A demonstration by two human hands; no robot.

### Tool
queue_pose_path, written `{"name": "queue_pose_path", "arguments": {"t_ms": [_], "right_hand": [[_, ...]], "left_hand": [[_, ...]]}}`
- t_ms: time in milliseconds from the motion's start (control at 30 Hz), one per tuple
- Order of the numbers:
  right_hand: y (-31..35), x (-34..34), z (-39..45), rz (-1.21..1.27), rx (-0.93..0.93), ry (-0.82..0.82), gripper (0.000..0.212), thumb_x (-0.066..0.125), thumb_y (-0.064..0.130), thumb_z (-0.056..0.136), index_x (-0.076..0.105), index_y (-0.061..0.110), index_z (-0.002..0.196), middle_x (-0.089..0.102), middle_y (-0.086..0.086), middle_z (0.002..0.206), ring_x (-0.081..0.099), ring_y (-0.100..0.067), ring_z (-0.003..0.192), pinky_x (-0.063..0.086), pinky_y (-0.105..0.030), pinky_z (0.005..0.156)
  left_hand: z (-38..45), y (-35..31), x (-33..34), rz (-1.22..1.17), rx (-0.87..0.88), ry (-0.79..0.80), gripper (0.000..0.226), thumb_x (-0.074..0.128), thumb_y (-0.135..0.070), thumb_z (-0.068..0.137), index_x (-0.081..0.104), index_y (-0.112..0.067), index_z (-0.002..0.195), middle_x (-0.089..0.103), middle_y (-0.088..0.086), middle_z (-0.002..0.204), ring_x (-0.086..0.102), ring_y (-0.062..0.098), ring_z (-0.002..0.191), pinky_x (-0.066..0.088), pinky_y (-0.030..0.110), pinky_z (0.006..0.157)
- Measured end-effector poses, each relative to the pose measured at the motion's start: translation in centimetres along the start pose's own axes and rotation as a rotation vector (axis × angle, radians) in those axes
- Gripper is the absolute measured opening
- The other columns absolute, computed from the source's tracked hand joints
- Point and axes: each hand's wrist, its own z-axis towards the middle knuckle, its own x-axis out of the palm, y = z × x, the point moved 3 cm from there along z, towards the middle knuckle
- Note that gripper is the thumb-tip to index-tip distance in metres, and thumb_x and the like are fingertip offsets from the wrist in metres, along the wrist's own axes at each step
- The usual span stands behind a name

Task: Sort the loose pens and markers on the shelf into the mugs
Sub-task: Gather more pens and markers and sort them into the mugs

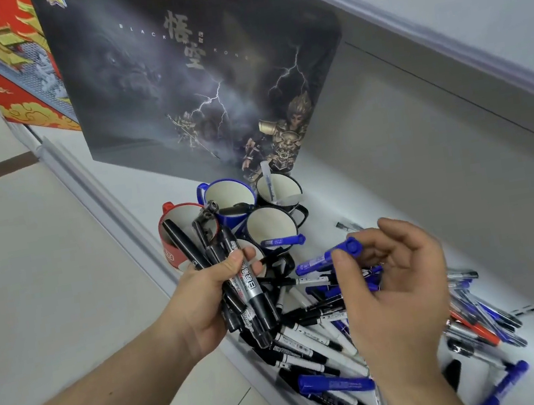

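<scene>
left hand (204,302) grips black markers (235,276); right hand (392,284) fingertips pinch, probably loosely, a blue marker (327,257); drop it cap-up beyond them in the blue mug (228,197).

The markers (235,276) gripped in the left hand (201,302) are black, one with a silver label; the marker (327,257) pinched by the right hand (393,291) is blue. The pile (318,343) on the pale grey shelf (428,178) mixes black, blue and white barrels, with one red pen (473,327). A red mug (169,243), a blue mug (226,220) and black mugs (298,211) all show cream insides. The box (170,78) behind is dark grey with white lightning and gold figures, beside a red and gold box (9,60)
</scene>
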Motion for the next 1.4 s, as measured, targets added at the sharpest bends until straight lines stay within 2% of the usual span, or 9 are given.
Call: {"name": "queue_pose_path", "arguments": {"t_ms": [100,367,500,667,900,1000,1133,1233,1400], "right_hand": [[0.0,0.7,-0.3,-0.108,-0.131,0.108,0.047,0.072,0.023,0.079,0.052,0.049,0.113,0.068,0.014,0.097,0.067,-0.012,0.086,0.051,-0.025,0.084],[-1.3,1.2,1.2,-0.206,-0.358,-0.067,0.011,0.071,0.010,0.084,0.068,0.016,0.093,0.067,-0.001,0.094,0.061,0.002,0.094,0.049,-0.018,0.086],[-5.3,3.8,2.9,-0.263,-0.254,-0.104,0.005,0.074,0.004,0.081,0.073,0.007,0.083,0.066,0.002,0.092,0.062,-0.004,0.087,0.052,-0.019,0.082],[-10.1,7.4,4.2,-0.404,-0.124,0.114,0.015,0.076,-0.002,0.076,0.072,0.013,0.073,0.067,0.007,0.080,0.061,-0.009,0.075,0.040,-0.003,0.073],[-11.8,8.0,3.9,-0.636,0.113,0.362,0.008,0.072,0.017,0.083,0.077,0.022,0.079,0.049,0.026,0.068,0.051,-0.015,0.090,0.030,-0.023,0.071],[-10.5,7.1,3.4,-0.540,0.172,0.347,0.012,0.070,0.016,0.084,0.072,0.026,0.076,0.061,0.018,0.085,0.057,-0.011,0.091,0.037,-0.019,0.076],[-7.4,4.5,-0.5,-0.159,0.536,0.257,0.014,0.066,0.017,0.089,0.072,0.027,0.080,0.070,0.006,0.081,0.065,-0.006,0.075,0.050,-0.026,0.072],[-5.8,3.4,-4.0,-0.006,0.713,0.325,0.015,0.059,0.026,0.094,0.072,0.030,0.089,0.073,0.005,0.088,0.068,-0.011,0.081,0.052,-0.032,0.070],[-5.1,3.4,-7.1,-0.088,0.595,0.467,0.023,0.068,0.016,0.089,0.064,0.034,0.103,0.073,0.016,0.094,0.069,-0.004,0.088,0.053,-0.022,0.075]], "left_hand": [[0.0,0.1,0.1,-0.018,-0.004,-0.026,0.034,0.065,-0.021,0.081,0.067,-0.005,0.110,0.067,0.009,0.098,0.066,0.023,0.085,0.057,0.040,0.080],[-0.3,-0.3,0.3,-0.050,0.041,-0.078,0.039,0.066,-0.014,0.080,0.065,0.001,0.116,0.068,0.012,0.100,0.069,0.022,0.088,0.057,0.041,0.080],[-0.5,-0.4,0.5,-0.032,0.069,-0.098,0.033,0.064,-0.008,0.085,0.064,0.001,0.117,0.072,0.007,0.099,0.071,0.021,0.089,0.056,0.040,0.079],[-0.9,-0.6,1.3,0.013,0.096,-0.089,0.023,0.061,-0.002,0.087,0.066,-0.002,0.109,0.072,0.008,0.100,0.071,0.024,0.090,0.057,0.039,0.074],[-1.3,-0.9,1.3,0.084,0.119,-0.036,0.017,0.059,0.000,0.089,0.071,-0.008,0.099,0.074,0.007,0.101,0.071,0.026,0.096,0.057,0.042,0.083],[-1.4,-1.0,1.3,0.086,0.106,-0.008,0.017,0.058,0.000,0.091,0.071,-0.007,0.098,0.074,0.007,0.097,0.071,0.024,0.094,0.056,0.042,0.083],[-1.4,-1.2,1.0,0.063,0.084,0.015,0.026,0.067,-0.009,0.081,0.069,-0.004,0.106,0.071,0.012,0.100,0.069,0.025,0.095,0.055,0.043,0.085],[-1.4,-1.0,1.0,0.022,0.037,0.021,0.034,0.071,-0.012,0.078,0.068,-0.004,0.111,0.068,0.014,0.102,0.068,0.025,0.097,0.055,0.043,0.087],[-1.8,-0.8,1.2,-0.039,0.017,-0.022,0.037,0.065,-0.014,0.074,0.069,-0.001,0.109,0.069,0.014,0.101,0.070,0.021,0.092,0.060,0.034,0.072]]}}
